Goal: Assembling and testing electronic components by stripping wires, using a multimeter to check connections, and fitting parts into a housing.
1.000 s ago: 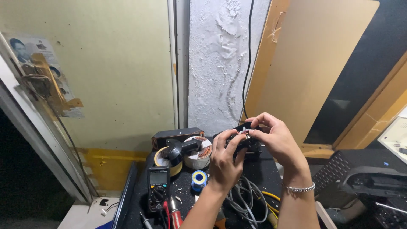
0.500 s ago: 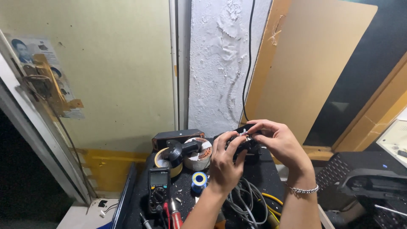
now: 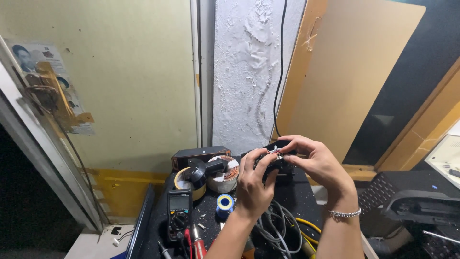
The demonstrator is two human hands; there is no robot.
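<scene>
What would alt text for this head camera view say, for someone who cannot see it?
Two bare hands, the left hand and the braceleted right hand, pinch a small metal part over a cluttered black worktop. Nearby lie a black handheld multimeter, a blue tape roll and grey cables.

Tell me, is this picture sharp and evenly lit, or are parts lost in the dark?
Head view: both hands, left and right, and the white wall are bright and fairly sharp; the far right and lower left corner fall into shadow; straight edges bow slightly, wide-lens distortion.
</scene>
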